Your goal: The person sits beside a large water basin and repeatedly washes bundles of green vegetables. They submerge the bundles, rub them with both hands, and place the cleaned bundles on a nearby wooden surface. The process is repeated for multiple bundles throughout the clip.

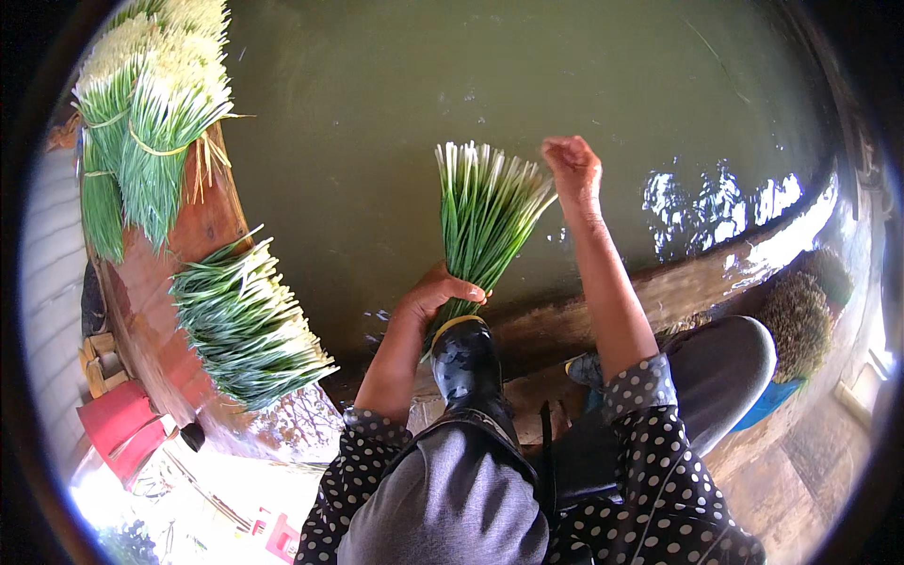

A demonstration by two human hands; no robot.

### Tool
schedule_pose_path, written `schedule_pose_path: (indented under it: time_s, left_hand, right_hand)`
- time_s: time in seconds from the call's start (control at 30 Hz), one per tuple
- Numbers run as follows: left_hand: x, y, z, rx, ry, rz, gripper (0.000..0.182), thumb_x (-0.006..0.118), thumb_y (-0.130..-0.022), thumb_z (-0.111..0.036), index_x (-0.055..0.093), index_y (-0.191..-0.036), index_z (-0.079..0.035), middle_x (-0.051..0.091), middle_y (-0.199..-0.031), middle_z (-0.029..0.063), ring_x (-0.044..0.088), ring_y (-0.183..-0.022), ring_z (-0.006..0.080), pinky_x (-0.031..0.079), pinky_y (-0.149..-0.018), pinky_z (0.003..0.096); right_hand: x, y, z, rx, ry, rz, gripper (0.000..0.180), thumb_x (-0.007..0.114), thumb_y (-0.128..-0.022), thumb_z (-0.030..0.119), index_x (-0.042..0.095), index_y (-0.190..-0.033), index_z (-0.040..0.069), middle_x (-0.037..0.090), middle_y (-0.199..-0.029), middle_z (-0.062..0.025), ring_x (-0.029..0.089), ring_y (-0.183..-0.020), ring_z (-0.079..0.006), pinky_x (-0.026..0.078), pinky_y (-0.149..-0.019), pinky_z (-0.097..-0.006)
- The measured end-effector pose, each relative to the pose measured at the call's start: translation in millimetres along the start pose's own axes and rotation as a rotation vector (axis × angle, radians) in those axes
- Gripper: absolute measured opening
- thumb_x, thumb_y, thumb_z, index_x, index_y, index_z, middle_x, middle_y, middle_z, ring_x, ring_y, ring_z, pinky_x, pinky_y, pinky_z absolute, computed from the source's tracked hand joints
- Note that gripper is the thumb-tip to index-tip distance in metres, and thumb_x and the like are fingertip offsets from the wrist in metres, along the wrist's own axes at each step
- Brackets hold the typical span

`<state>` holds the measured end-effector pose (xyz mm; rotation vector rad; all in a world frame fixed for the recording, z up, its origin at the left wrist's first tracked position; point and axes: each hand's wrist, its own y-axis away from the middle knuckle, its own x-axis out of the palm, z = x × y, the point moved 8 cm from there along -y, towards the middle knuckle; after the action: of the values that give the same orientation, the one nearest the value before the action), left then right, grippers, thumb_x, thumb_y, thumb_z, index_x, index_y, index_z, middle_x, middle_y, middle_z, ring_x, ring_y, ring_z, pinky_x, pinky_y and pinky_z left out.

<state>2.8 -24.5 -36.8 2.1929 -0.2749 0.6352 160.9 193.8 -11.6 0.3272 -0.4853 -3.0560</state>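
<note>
My left hand (446, 291) is wrapped around the green leaves of a bunch of garlic chives (487, 219). The bunch stands over murky green water (395, 92), its white stem ends fanned out at the top. Just right of those ends, my right hand (573, 166) is raised with its fingers curled in, slightly blurred; nothing shows in it. Below the left hand is my black rubber boot (466, 364). On the wet ledge (208, 240) at the left lies a loose pile of chives (247, 321), white ends facing the water.
Several tied chive bundles (152, 127) are stacked at the ledge's far end. A red container (123, 427) and a small wooden stool (102, 364) stand at the left. At the right, brownish bundled stalks (794, 325) sit by a blue container (770, 404), behind the water's edge (678, 282).
</note>
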Motion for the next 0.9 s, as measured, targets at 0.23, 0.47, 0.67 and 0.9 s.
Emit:
schedule_pose_path:
  time_s: [0.23,0.47,0.67,0.9]
  left_hand:
    - [5.9,-3.2,-3.6,0.002,-0.011,-0.005,0.038,0.072,-0.057,-0.006,0.064,-0.094,-0.002,0.067,-0.08,0.0087,0.063,-0.071,0.0194,0.052,-0.071,0.0319]
    - [5.1,-4.0,-2.7,0.042,0.055,-0.031,0.042,0.072,-0.054,-0.003,0.063,-0.096,-0.002,0.066,-0.081,0.0084,0.063,-0.07,0.0195,0.052,-0.07,0.0322]
    - [5.3,-7.2,0.3,0.012,0.038,0.018,0.045,0.073,-0.057,-0.01,0.062,-0.1,-0.002,0.065,-0.083,0.009,0.062,-0.071,0.0177,0.052,-0.07,0.0309]
    - [9.2,-8.3,-4.8,-0.009,0.025,0.068,0.042,0.073,-0.057,-0.01,0.063,-0.096,-0.002,0.066,-0.081,0.0088,0.063,-0.071,0.0175,0.052,-0.07,0.0313]
  right_hand:
    - [77.4,25.5,42.3,-0.42,0.838,0.331,0.021,0.071,-0.072,0.025,0.067,-0.09,0.015,0.054,-0.117,-0.0084,0.047,-0.117,-0.0272,0.04,-0.096,-0.0444]
    - [78.2,18.2,25.9,-0.313,0.772,0.22,0.012,0.059,-0.078,0.016,0.065,-0.083,0.007,0.062,-0.102,-0.0113,0.06,-0.094,-0.0286,0.047,-0.083,-0.0402]
    - [40.9,-16.0,-13.0,-0.029,0.376,0.223,0.021,0.06,-0.084,0.014,0.063,-0.102,0.005,0.065,-0.088,-0.0148,0.065,-0.08,-0.0263,0.051,-0.076,-0.0348]
    - [-20.6,-10.1,53.3,-0.502,0.772,-0.22,0.04,0.054,-0.078,-0.003,0.058,-0.116,0.009,0.059,-0.109,-0.0145,0.058,-0.099,-0.0314,0.048,-0.087,-0.0387]
